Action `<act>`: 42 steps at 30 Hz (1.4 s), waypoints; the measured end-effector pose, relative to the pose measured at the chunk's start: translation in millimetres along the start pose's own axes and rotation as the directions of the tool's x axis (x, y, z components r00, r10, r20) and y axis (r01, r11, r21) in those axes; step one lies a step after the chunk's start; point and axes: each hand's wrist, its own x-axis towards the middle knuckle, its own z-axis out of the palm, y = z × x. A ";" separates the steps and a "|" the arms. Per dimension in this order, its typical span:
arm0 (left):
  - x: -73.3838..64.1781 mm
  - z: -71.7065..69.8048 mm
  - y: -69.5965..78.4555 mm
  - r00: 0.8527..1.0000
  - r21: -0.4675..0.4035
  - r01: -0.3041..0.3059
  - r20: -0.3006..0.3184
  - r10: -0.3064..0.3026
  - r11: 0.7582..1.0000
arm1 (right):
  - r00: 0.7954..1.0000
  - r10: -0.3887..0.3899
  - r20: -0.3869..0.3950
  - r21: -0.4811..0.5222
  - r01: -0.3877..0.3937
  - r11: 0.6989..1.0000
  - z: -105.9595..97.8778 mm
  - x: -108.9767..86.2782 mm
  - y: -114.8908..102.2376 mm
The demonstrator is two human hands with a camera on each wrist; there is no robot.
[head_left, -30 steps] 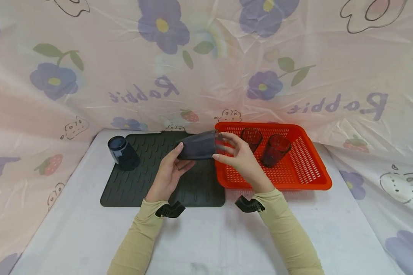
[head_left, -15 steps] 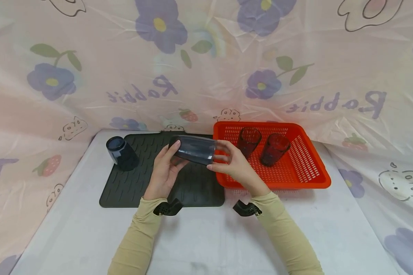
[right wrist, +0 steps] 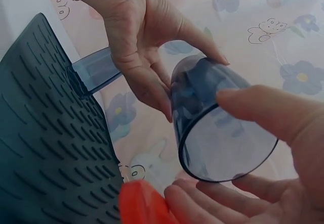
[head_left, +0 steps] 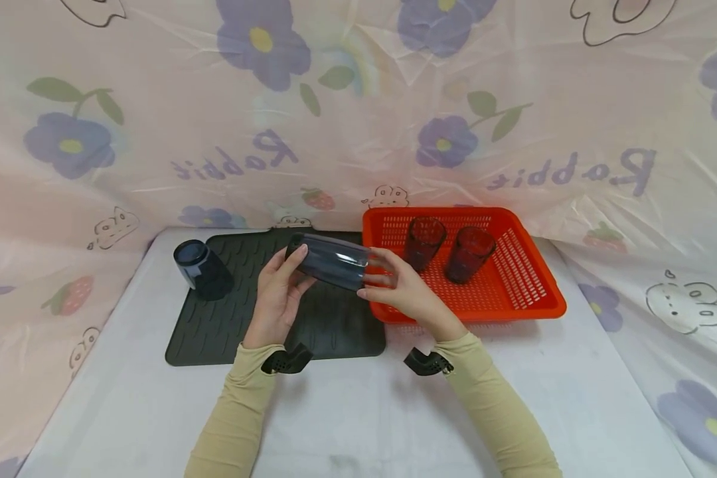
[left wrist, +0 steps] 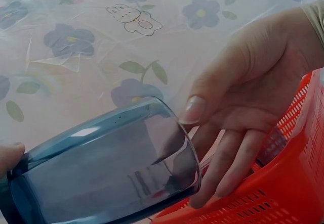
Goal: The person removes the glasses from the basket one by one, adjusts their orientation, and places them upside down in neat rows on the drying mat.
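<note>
A clear blue drinking glass (head_left: pixel 334 260) lies on its side in the air between both hands, over the black ridged mat (head_left: pixel 334 332). My left hand (head_left: pixel 276 295) grips its base end, thumb on the upper side. At the rim end, my right hand (head_left: pixel 403 285) holds the glass between thumb and fingers. The right wrist view looks into the open mouth of the glass (right wrist: pixel 207 92), with the right thumb (right wrist: pixel 253 102) over the rim and fingers beneath. In the left wrist view, the rim points toward the right hand (left wrist: pixel 253 77).
A second blue glass (head_left: pixel 206 272) stands upside down at the mat's left edge. On the right, a red perforated basket (head_left: pixel 532 265) holds two glasses, one (head_left: pixel 424 242) beside the other (head_left: pixel 469 253). A printed curtain (head_left: pixel 334 153) hangs behind the white table (head_left: pixel 346 418).
The glass has tilted so that its rim end sits lower than its base, and it has shifted slightly left with both hands. The head view has also shifted a little.
</note>
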 end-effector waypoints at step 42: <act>9.6 -71.4 41.3 0.971 0.089 -0.139 -0.183 0.154 0.986 | 0.981 -0.063 -0.183 -0.033 0.058 0.998 -92.0 -56.1 -10.1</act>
